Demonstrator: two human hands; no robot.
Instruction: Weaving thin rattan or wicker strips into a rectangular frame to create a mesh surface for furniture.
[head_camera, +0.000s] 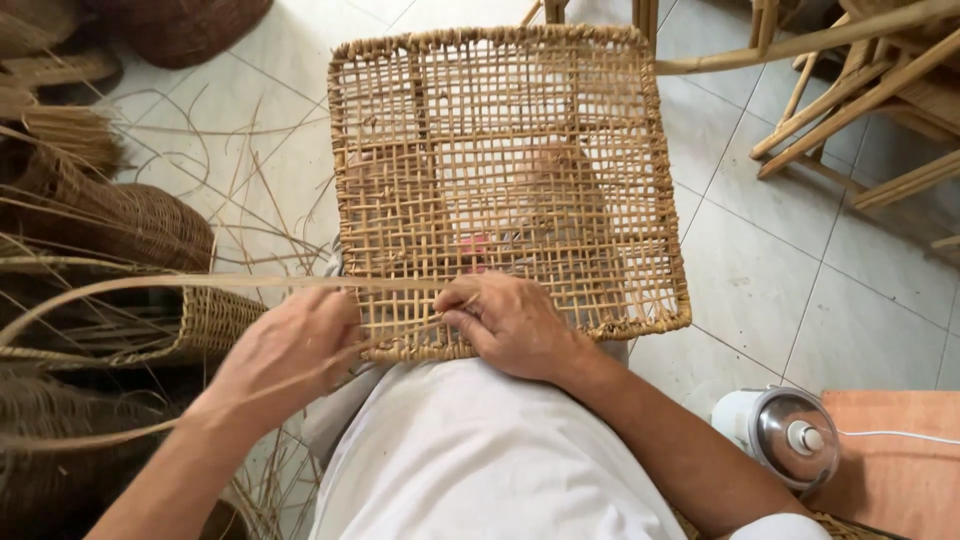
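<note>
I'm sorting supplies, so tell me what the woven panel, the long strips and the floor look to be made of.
Woven panel: looks like rattan or cane, pale tan and unvarnished, in an open lattice with a wrapped edge. Long strips: seemingly the same split cane, thin, flat and flexible, bending in the left hand. Floor: glazed light tile, with grout lines and a soft sheen.

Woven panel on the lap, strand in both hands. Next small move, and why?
Probably draw the rattan strand leftward with the left hand until it lies snug. It runs long and loose from the near edge of the open-weave cane panel, where the right hand pinches it against the weave, so slack seems left to take up.
</note>
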